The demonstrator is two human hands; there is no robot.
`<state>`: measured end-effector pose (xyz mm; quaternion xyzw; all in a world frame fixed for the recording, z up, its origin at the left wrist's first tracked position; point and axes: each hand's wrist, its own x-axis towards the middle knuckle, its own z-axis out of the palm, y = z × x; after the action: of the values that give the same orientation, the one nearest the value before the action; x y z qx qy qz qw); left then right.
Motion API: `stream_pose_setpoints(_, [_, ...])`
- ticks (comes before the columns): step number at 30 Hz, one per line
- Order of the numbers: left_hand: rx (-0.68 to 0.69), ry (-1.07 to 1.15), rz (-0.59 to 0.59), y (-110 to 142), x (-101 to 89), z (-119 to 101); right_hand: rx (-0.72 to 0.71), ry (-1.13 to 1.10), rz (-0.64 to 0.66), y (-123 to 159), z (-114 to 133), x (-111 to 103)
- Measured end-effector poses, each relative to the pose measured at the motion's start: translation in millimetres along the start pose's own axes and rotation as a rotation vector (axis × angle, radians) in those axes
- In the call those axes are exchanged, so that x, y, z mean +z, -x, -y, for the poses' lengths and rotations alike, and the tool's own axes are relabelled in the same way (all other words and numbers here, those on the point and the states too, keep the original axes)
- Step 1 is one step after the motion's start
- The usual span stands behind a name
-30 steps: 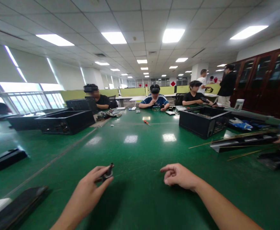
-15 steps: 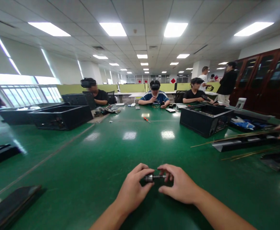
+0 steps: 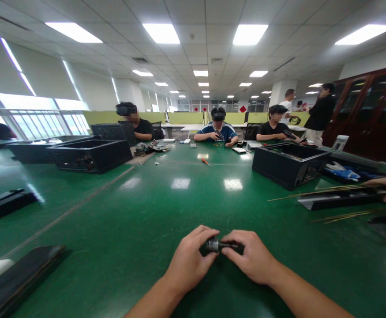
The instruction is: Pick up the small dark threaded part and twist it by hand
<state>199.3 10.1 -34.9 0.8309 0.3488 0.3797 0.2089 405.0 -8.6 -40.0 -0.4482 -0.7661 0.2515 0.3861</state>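
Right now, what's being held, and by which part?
A small metal part: the left hand grips its thick cylindrical end, the right hand its thin shaft.

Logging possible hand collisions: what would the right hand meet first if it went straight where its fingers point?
Probably the thick end of the metal part, held in the left hand; exact depth is unclear.

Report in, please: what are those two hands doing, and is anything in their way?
Left hand gripping metal cylinder. Right hand pinching its thin shaft. Held sideways over green table. Orange screwdriver lies well beyond, out of the way.
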Motion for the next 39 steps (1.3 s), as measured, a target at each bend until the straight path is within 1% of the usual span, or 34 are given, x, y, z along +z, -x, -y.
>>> stream_pose_setpoints(5, [0.001, -0.017, -0.018, 0.2, -0.7, -0.1, 0.007, 0.014, -0.008, -0.6, -0.8, -0.2])
stream_pose_setpoints(23, [0.059, -0.080, -0.065, 0.6, -2.7, -2.3, 0.042, 0.051, 0.037, -1.5, 0.4, -6.2])
stream_pose_setpoints(39, [0.066, -0.090, -0.099, 1.7, -5.8, 1.2, 0.033, 0.071, 0.013, -1.5, -0.6, -8.2])
